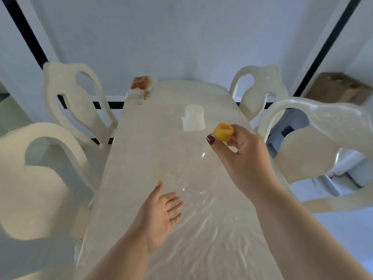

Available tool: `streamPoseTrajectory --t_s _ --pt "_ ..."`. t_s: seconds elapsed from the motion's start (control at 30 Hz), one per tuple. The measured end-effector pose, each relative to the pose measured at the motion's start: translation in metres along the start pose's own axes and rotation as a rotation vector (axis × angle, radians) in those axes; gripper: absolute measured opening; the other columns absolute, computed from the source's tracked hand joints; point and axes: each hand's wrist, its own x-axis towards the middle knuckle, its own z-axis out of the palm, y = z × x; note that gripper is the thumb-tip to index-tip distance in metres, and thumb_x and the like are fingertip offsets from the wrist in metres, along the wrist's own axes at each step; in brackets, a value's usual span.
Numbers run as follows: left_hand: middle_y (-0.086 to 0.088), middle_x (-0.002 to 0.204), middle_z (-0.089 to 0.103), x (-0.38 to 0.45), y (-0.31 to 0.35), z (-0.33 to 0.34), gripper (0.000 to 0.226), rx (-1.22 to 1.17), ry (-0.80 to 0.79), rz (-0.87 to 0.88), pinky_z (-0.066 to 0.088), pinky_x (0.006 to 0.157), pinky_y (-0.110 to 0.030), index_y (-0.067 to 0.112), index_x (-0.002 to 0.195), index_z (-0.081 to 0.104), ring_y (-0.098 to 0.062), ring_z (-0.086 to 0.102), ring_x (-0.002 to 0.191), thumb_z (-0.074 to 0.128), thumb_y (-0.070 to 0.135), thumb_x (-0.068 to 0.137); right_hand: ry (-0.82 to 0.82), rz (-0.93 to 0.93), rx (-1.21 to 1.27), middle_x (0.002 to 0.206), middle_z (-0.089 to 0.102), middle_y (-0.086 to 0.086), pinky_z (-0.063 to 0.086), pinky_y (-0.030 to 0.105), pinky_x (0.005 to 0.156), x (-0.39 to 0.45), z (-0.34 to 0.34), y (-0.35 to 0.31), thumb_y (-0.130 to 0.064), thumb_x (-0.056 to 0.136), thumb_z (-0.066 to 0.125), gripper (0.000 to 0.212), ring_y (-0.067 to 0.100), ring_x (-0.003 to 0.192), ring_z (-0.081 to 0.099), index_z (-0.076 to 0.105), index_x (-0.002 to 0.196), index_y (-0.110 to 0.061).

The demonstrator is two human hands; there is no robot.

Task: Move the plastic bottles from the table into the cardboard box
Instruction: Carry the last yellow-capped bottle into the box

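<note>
Holding a clear plastic bottle by its neck, yellow cap up top, right hand does the carrying.

Right grip is clenched round the neck just under the cap, thumb at the cap's 8 o'clock; probably the stiffest spot to hold, since the see-through body hangs down toward 7 o'clock over the table and would likely dent if squeezed. Left hand is released, fingers straight & spread, palm low near the bottle's base at 7 o'clock; touching or just beside, can't tell, prob. there to steady the bottom. Cardboard box sits well apart at 2 o'clock, off the table behind a chair, so the bottle is not yet in. White jug-like container stands further up the table at 12 o'clock.
</note>
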Motion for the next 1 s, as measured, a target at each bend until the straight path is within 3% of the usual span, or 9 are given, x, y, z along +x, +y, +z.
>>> streamPoseTrajectory --t_s 0.17,0.47,0.6,0.73,0.9,1.0 --pt "-0.024 0.139 0.059 -0.009 -0.019 0.048 0.078 0.026 -0.244 -0.106 0.03 0.118 -0.048 -0.006 0.135 0.053 -0.036 0.051 0.133 0.035 0.059 0.096 0.117 0.009 -0.03 0.084 0.072 0.0 0.055 0.039 0.072 -0.027 -0.068 -0.019 -0.063 0.075 0.057 0.04 0.026 0.073 0.067 0.068 0.088 -0.027" --pt "-0.028 0.126 0.067 -0.022 -0.092 0.139 0.083 0.131 -0.451 -0.166 0.047 0.1 -0.046 -0.01 0.124 0.063 -0.038 0.067 0.115 0.038 0.062 0.091 0.308 0.054 -0.114 0.089 0.074 0.014 0.055 0.051 0.081 -0.086 -0.198 -0.006 -0.061 0.074 0.059 0.05 0.032 0.088 0.069 0.071 0.089 -0.015" --pt "-0.028 0.126 0.067 -0.034 -0.149 0.202 0.083 0.206 -0.529 -0.187 0.05 0.094 -0.045 -0.008 0.115 0.07 -0.036 0.072 0.106 0.047 0.063 0.08 0.375 0.1 -0.155 0.086 0.074 0.014 0.056 0.046 0.075 -0.124 -0.278 0.02 -0.05 0.08 0.067 0.039 0.03 0.082 0.068 0.07 0.086 -0.012" --pt "-0.03 0.128 0.065 -0.05 -0.22 0.269 0.083 0.241 -0.532 -0.221 0.049 0.098 -0.046 -0.01 0.122 0.065 -0.039 0.067 0.115 0.04 0.062 0.09 0.4 0.123 -0.2 0.077 0.069 0.015 0.052 0.039 0.057 -0.159 -0.361 0.049 -0.051 0.08 0.065 0.038 0.023 0.058 0.056 0.068 0.081 -0.013" --pt "-0.03 0.128 0.065 -0.066 -0.314 0.359 0.085 0.264 -0.529 -0.274 0.049 0.098 -0.048 -0.011 0.119 0.067 -0.04 0.067 0.115 0.034 0.064 0.096 0.427 0.163 -0.287 0.083 0.071 0.016 0.055 0.045 0.068 -0.192 -0.469 0.093 -0.05 0.079 0.064 0.044 0.034 0.078 0.064 0.069 0.087 -0.007" --pt "-0.03 0.127 0.066 -0.07 -0.356 0.412 0.084 0.245 -0.554 -0.334 0.051 0.097 -0.048 -0.01 0.113 0.07 -0.04 0.067 0.114 0.035 0.064 0.095 0.441 0.212 -0.308 0.082 0.071 0.016 0.051 0.033 0.062 -0.2 -0.53 0.121 -0.046 0.082 0.068 0.04 0.033 0.079 0.065 0.069 0.086 -0.006"
